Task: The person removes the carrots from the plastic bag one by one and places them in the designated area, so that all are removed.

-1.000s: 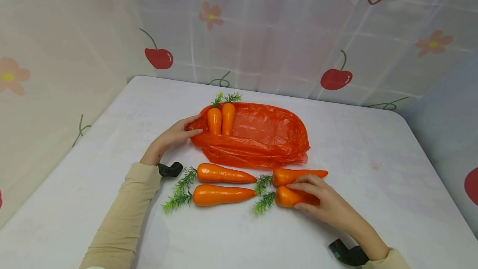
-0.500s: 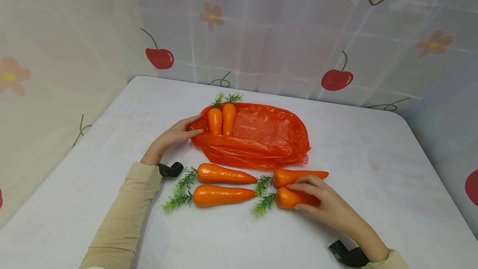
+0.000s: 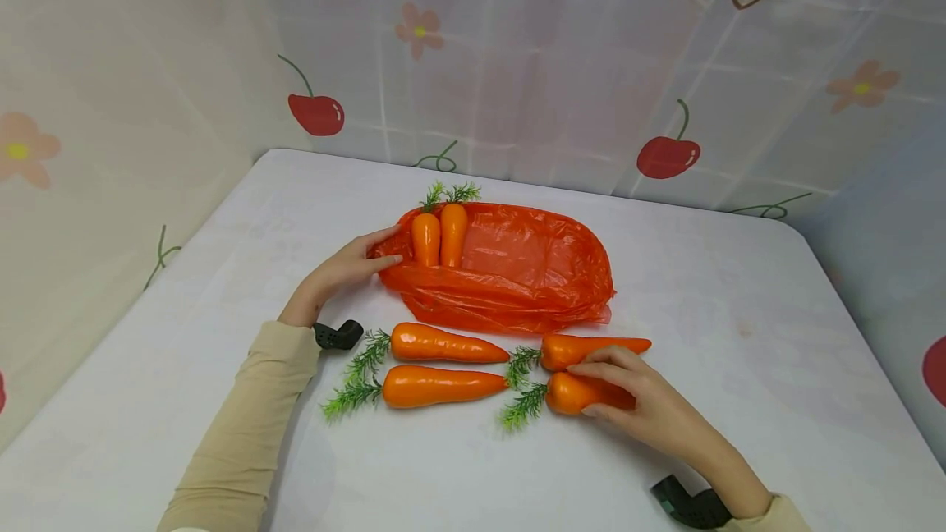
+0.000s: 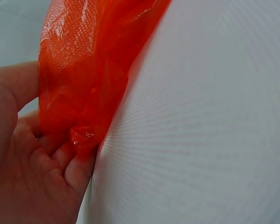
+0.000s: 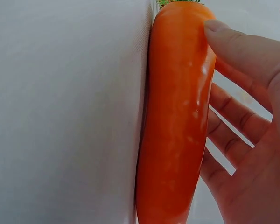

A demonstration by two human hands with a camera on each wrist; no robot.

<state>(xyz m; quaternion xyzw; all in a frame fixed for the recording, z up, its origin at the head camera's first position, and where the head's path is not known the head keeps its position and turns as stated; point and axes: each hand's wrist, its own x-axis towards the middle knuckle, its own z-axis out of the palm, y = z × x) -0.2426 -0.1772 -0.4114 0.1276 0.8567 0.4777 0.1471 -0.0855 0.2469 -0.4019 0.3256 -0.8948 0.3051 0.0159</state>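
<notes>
My left hand (image 3: pixel 351 263) grips the left end of a red plastic bag (image 3: pixel 532 249) that lies with its mouth spread wide. Up close in the left wrist view, the thin bag (image 4: pixel 84 79) is between the thumb and the fingers. My right hand (image 3: pixel 650 396) holds the nearer right carrot (image 3: pixel 572 394), thumb on one side and fingers on the other. The right wrist view shows this glossy orange carrot (image 5: pixel 179 107) along the white tabletop. Just behind it lies another carrot (image 3: pixel 569 350). Two carrots (image 3: pixel 452 232) stand at the bag's left, green tops over the rim.
Two more carrots, a rear one (image 3: pixel 443 343) and a front one (image 3: pixel 439 386), lie side by side in front of the bag, leafy ends left. White cloth covers the table (image 3: pixel 443 474). A curtain (image 3: pixel 532 64) printed with cherries and flowers rises behind it.
The carrot in my right hand has slid very slightly toward me, away from the one behind it. My left hand and the bag stay put.
</notes>
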